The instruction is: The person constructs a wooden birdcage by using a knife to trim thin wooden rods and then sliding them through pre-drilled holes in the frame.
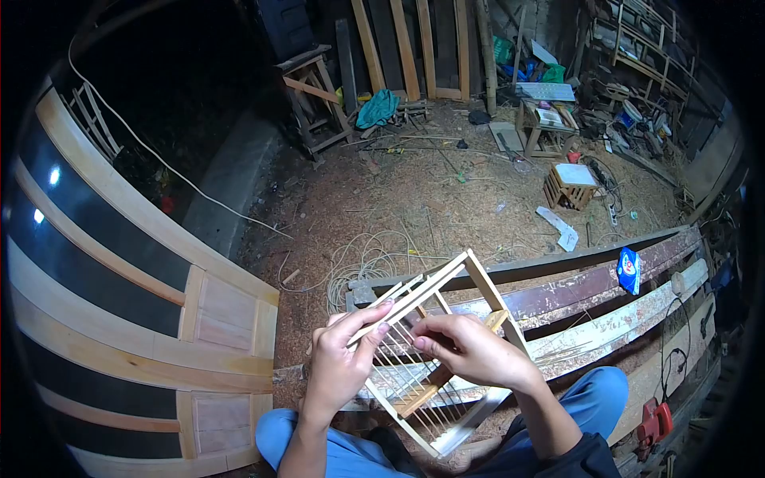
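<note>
A small wooden cage frame (482, 283) with a row of thin sticks (408, 368) across it rests tilted over my lap. My left hand (344, 360) is closed on the upper left rail of the frame, with thumb and fingers pressed around the wood. Over the inside of the frame, my right hand (472, 348) is curled in a pinch close to the upper ends of the sticks. Whatever lies between its fingertips is too small to make out. A wooden crossbar (430, 390) runs through the frame beneath the sticks, partly covered by my right hand.
Long weathered planks (574, 338) lie to the right, with a blue packet (629, 271) and a red power tool (655, 422) there. Panelled wooden doors (227, 311) stand at the left. Coiled cable (366, 259), a slatted box (570, 187) and litter lie on the dirt floor.
</note>
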Demonstrator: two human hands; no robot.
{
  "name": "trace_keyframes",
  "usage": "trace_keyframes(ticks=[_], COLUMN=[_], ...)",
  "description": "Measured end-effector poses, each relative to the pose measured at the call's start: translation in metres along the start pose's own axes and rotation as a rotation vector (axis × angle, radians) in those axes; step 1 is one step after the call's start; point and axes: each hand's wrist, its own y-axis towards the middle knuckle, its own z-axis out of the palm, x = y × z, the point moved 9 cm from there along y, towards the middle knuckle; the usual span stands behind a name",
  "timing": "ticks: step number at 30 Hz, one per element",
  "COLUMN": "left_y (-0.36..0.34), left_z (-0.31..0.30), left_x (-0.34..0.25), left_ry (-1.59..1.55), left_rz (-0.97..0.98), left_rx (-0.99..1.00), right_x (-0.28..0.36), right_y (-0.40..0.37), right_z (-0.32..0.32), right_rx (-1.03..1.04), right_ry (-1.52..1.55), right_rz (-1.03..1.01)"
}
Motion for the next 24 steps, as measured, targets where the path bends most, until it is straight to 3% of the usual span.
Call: trace_keyframes(ticks=[24], left_y=[0.000], left_z=[-0.001], left_x=[-0.005], left_ry=[0.030], left_rz=[0.026], left_rx=[0.001], right_x=[-0.010], right_y=[-0.004], right_z=[0.010], right_rx=[-0.100], right_ry=[0.023], right_rz=[0.054])
